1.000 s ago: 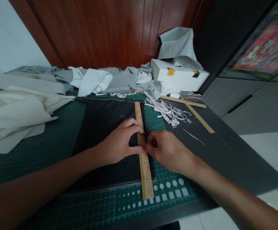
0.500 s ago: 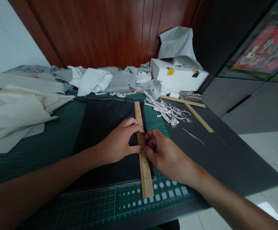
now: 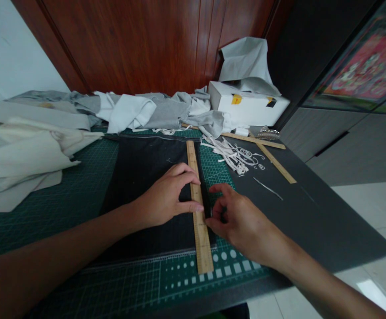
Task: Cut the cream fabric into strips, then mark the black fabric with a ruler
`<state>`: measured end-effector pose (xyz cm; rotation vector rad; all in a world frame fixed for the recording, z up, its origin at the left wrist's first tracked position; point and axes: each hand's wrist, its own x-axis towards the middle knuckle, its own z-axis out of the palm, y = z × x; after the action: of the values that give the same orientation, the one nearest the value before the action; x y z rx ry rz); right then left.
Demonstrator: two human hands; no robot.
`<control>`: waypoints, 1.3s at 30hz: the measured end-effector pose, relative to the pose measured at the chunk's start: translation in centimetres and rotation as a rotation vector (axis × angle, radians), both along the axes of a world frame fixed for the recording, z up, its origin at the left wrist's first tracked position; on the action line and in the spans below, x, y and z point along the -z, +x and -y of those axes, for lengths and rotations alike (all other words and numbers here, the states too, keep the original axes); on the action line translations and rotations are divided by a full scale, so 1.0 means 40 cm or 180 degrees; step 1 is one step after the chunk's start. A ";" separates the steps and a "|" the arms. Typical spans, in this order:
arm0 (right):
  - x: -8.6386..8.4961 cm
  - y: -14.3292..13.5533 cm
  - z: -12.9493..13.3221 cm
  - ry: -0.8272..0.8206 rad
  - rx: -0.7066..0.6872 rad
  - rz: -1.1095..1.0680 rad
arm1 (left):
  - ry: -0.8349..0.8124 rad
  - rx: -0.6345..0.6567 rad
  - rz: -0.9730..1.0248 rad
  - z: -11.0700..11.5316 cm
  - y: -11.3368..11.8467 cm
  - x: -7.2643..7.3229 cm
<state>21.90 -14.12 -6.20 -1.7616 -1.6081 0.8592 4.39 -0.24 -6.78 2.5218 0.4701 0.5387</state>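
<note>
A piece of black fabric (image 3: 139, 177) with stitched edges lies on a green cutting mat (image 3: 219, 166). Along its right side a wooden ruler (image 3: 203, 248) rests lengthwise. My left hand (image 3: 168, 192) holds the ruler down, thumb and fingertips apart on its face. At the fabric's right edge, just beside the ruler, my right hand (image 3: 237, 217) has its fingers curled, with the thumb and a finger closed at the edge of the fabric; the index finger is lifted. Part of that edge is hidden behind the fingers.
Cream fabric (image 3: 29, 146) is heaped at the left, grey and white cloth (image 3: 166, 110) along the back. A white box (image 3: 246, 106) stands at back right. White strips (image 3: 232, 155), two more rulers (image 3: 275, 161) and a thin metal tool (image 3: 268, 189) lie on the dark table.
My right hand has shifted a little right and toward me, off the ruler to the fabric's edge. My left hand and the ruler have stayed almost in place.
</note>
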 end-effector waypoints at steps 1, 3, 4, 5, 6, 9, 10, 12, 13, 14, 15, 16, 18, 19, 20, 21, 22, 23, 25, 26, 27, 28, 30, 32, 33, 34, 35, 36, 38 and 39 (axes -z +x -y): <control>0.001 0.001 0.002 -0.0011 0.0045 0.0053 | 0.0009 -0.0005 -0.0007 0.000 0.000 0.000; -0.001 0.001 0.007 -0.0063 0.0093 0.0224 | 0.0026 -0.0008 0.0001 0.000 -0.001 0.002; -0.004 0.000 0.009 -0.0104 0.0119 0.0310 | 0.0028 -0.0011 0.0000 -0.001 -0.001 0.002; -0.009 -0.001 0.010 -0.0162 0.0121 0.0358 | 0.0030 -0.0015 0.0000 -0.001 0.000 0.002; -0.014 -0.003 0.010 -0.0237 0.0089 0.0344 | 0.0028 -0.0022 -0.0001 -0.001 0.000 0.002; -0.030 -0.006 0.003 -0.0481 -0.0039 0.0114 | 0.0006 -0.0039 -0.0009 0.000 0.001 0.000; -0.034 -0.007 0.000 -0.0579 -0.0088 0.0031 | 0.0001 -0.0040 -0.0007 0.000 0.000 -0.001; -0.040 -0.010 -0.004 -0.0763 -0.0176 -0.0090 | 0.0004 -0.0045 0.0001 0.001 -0.001 -0.001; -0.042 -0.013 -0.004 -0.0841 -0.0209 -0.0106 | 0.0011 -0.0045 0.0008 0.001 -0.002 0.000; -0.042 -0.016 -0.003 -0.0871 -0.0219 -0.0083 | 0.0019 -0.0048 0.0014 0.001 -0.002 0.001; -0.043 -0.021 0.001 -0.0843 -0.0208 -0.0018 | 0.0023 -0.0050 0.0017 0.000 -0.003 0.002; -0.043 -0.025 0.007 -0.0775 -0.0176 0.0090 | 0.0025 -0.0048 0.0013 0.000 -0.003 0.004; -0.043 -0.033 0.023 -0.0627 -0.0098 0.0364 | 0.0035 -0.0025 0.0000 -0.002 -0.003 0.008; -0.045 -0.036 0.031 -0.0579 -0.0080 0.0483 | 0.0048 -0.0007 -0.0003 -0.003 -0.003 0.009; -0.047 -0.036 0.039 -0.0577 -0.0100 0.0570 | 0.0063 0.0011 -0.0005 -0.004 -0.003 0.011; -0.049 -0.036 0.045 -0.0621 -0.0139 0.0623 | 0.0084 0.0028 0.0000 -0.005 -0.003 0.012; -0.052 -0.034 0.050 -0.0691 -0.0184 0.0633 | 0.0107 0.0040 0.0006 -0.006 -0.003 0.012; -0.054 -0.031 0.053 -0.0761 -0.0239 0.0603 | 0.0123 0.0045 0.0012 -0.006 -0.004 0.013; -0.055 -0.025 0.055 -0.0853 -0.0297 0.0474 | 0.0136 0.0038 0.0018 -0.006 -0.004 0.013; -0.053 -0.022 0.055 -0.0866 -0.0287 0.0394 | 0.0134 0.0033 0.0020 -0.005 -0.004 0.012; -0.048 -0.021 0.055 -0.0837 -0.0260 0.0314 | 0.0129 0.0025 0.0017 -0.004 -0.004 0.012; -0.043 -0.021 0.056 -0.0793 -0.0232 0.0239 | 0.0122 0.0017 0.0008 -0.004 -0.004 0.012; -0.030 -0.025 0.059 -0.0702 -0.0165 0.0139 | 0.0124 0.0013 -0.0008 -0.003 -0.004 0.012; -0.019 -0.033 0.066 -0.0602 -0.0084 0.0199 | 0.0134 0.0008 -0.0013 -0.003 -0.003 0.012; -0.016 -0.038 0.070 -0.0546 -0.0038 0.0300 | 0.0137 0.0010 -0.0013 -0.004 -0.002 0.013; -0.015 -0.043 0.074 -0.0494 0.0002 0.0427 | 0.0137 0.0010 -0.0007 -0.004 -0.002 0.013; -0.015 -0.048 0.077 -0.0439 0.0032 0.0560 | 0.0133 0.0007 0.0001 -0.004 -0.002 0.013; -0.016 -0.053 0.081 -0.0389 0.0050 0.0675 | 0.0124 0.0005 0.0002 -0.004 -0.002 0.013; -0.018 -0.060 0.085 -0.0306 0.0071 0.0807 | 0.0110 0.0001 0.0006 -0.003 -0.002 0.012; -0.018 -0.062 0.087 -0.0260 0.0078 0.0827 | 0.0106 -0.0004 0.0012 -0.003 -0.002 0.012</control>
<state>19.41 -17.61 -5.47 -2.0144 -1.7305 0.7166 4.31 -0.12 -7.25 2.5520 0.4651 0.5560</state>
